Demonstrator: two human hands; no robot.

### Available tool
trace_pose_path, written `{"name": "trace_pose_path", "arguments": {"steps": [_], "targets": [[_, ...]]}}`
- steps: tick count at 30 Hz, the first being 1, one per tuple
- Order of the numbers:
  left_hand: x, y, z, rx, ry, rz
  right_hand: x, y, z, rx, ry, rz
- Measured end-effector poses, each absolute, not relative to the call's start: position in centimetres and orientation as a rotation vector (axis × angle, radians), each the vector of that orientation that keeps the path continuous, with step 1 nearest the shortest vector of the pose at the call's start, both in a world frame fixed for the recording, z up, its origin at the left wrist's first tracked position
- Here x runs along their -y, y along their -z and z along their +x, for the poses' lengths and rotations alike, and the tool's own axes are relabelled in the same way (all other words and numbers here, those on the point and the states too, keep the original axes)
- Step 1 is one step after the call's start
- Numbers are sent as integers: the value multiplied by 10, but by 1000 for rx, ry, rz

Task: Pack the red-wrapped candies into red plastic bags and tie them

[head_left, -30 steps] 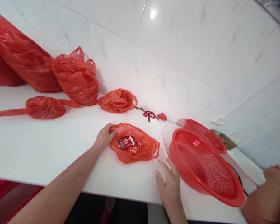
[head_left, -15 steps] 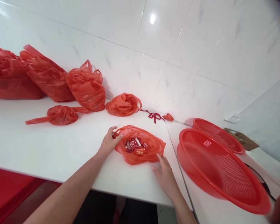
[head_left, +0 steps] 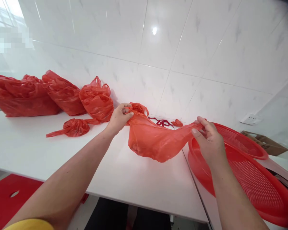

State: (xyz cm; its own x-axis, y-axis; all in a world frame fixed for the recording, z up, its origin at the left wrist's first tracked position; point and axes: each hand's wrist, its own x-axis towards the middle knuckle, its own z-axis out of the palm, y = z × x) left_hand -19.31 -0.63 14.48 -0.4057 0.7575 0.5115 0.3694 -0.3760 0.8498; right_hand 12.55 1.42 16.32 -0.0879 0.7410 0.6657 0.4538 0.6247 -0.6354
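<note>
A thin red plastic bag (head_left: 158, 140) hangs stretched between my two hands above the white table (head_left: 134, 179). My left hand (head_left: 120, 119) pinches its upper left corner. My right hand (head_left: 210, 137) grips the other end, pulled out sideways toward the red baskets. The bag sags in the middle, and its side facing me hides what is inside. Behind my left hand, a second red bag (head_left: 139, 108) is partly covered. A dark red ribbon (head_left: 164, 123) and a small crumpled red piece of plastic (head_left: 177, 123) lie by the wall.
Several full red bags (head_left: 97, 102) line the wall at left. A knotted red bag (head_left: 75, 127) lies before them. Red mesh baskets (head_left: 256, 182) stand at right, with a cardboard box (head_left: 265, 142) behind. A red stool (head_left: 12, 201) is below the table at left.
Both hands have lifted the bag off the table and drawn its ends apart, the right hand moving up and to the right. The wrapped sweets visible inside before are now hidden.
</note>
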Motion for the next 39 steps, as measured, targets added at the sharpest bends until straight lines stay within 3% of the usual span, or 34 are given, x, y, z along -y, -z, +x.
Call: {"name": "trace_pose_path", "arguments": {"steps": [6, 10, 14, 18, 24, 27, 34, 39], "targets": [[26, -173, -187, -1704, -1845, 1612, -12, -138, 129, 1730, -232, -1058], [48, -169, -188, -1461, -1754, 1627, 0, -93, 125, 1720, -472, -1186], [60, -135, -217, -1699, -1941, 1552, 6, -49, 118, 1540, -742, -1134], [58, -78, -240, -1682, -1532, 1539, -8, -24, 111, 1318, -975, -1077], [48, -36, -206, -1333, -1194, 1500, -21, -11, 89, 1309, -937, -1038], [34, -45, -180, -1185, -1175, 1430, -24, -9, 73, 1350, -1065, -932], [0, -103, -138, -1178, -1527, 1373, -50, -19, 64, 1216, -1641, -634], [-3, -112, -144, -1173, -1656, 1268, -74, -21, 62, 1106, -1805, -678]]}}
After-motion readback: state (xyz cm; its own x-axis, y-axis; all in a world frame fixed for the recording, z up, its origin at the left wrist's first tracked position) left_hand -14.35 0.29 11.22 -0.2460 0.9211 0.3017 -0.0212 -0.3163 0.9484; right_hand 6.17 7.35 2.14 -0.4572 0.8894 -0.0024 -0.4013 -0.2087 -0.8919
